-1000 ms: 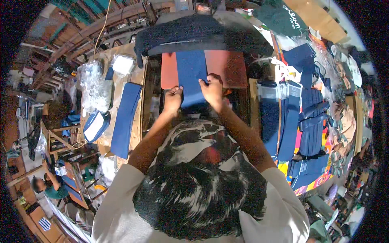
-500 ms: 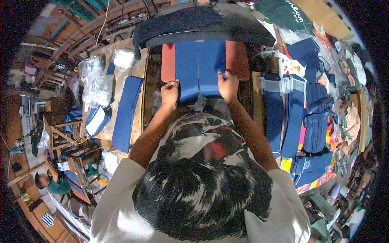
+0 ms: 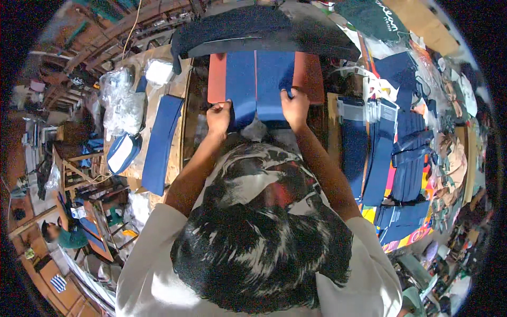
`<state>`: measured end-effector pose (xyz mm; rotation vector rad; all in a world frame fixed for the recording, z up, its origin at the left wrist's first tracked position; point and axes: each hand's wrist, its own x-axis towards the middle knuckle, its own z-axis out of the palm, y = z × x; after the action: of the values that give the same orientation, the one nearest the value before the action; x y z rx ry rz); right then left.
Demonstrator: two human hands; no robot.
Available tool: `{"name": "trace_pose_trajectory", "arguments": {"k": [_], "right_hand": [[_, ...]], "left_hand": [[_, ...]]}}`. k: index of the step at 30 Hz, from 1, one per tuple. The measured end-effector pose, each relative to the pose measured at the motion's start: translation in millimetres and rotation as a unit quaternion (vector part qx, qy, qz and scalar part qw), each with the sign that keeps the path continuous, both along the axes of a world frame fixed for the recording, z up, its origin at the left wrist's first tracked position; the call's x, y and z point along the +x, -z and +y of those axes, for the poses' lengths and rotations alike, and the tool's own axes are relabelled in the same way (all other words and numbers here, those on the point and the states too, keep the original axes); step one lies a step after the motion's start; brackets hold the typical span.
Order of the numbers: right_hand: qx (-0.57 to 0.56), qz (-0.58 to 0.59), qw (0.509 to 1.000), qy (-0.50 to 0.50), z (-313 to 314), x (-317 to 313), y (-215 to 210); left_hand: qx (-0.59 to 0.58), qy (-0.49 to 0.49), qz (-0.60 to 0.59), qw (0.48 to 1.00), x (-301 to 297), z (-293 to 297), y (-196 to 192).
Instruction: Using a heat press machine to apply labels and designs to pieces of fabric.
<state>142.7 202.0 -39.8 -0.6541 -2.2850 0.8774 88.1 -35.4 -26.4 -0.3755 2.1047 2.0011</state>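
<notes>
Panels (image 3: pixel 274 79) point away, long axes near-parallel (left hand (image 3: pixel 218 119), right hand (image 3: pixel 296 109) pinching outer edges).

A pale-brown wooden table (image 3: pixel 175 158), brightly lit along its edge, is placed at left; dark-brown wooden beams (image 3: pixel 108 43) are seen past it, with a brown wooden frame (image 3: pixel 77 170) lower down. A pink-and-yellow patterned covering (image 3: pixel 409 240) is laid at right, a flat tan board (image 3: pixel 422 21) beyond.

Textile workshop: navy cloth panels (image 3: pixel 241 79) on red-orange board (image 3: pixel 310 79), cloth stacks (image 3: pixel 381 158), plastic bags (image 3: pixel 123 108), co-worker (image 3: pixel 72 239).
</notes>
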Motion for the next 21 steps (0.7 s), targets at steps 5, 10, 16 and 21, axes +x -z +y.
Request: {"name": "trace_pose_trajectory", "arguments": {"k": [5, 10, 16, 21], "right_hand": [[0.019, -0.129, 0.991, -0.019, 3.0, 1.6, -7.4], [-0.008, -0.136, 0.991, -0.006, -2.1, 0.8, -20.4], [0.055, -0.041, 0.997, 0.035, 0.1, -2.4, -1.3], [0.074, -0.042, 0.996, 0.029, -1.4, -1.8, -7.4]], "left_hand": [[0.016, -0.004, 0.026, 1.000, 2.9, 2.9, -3.0], [-0.235, -0.042, 0.140, 0.961, 2.9, 1.1, -4.6], [-0.441, 0.108, 0.329, 0.828, -7.0, 6.6, -30.9], [-0.442, 0.266, 0.433, 0.739, -23.6, 17.9, -40.7]]}}
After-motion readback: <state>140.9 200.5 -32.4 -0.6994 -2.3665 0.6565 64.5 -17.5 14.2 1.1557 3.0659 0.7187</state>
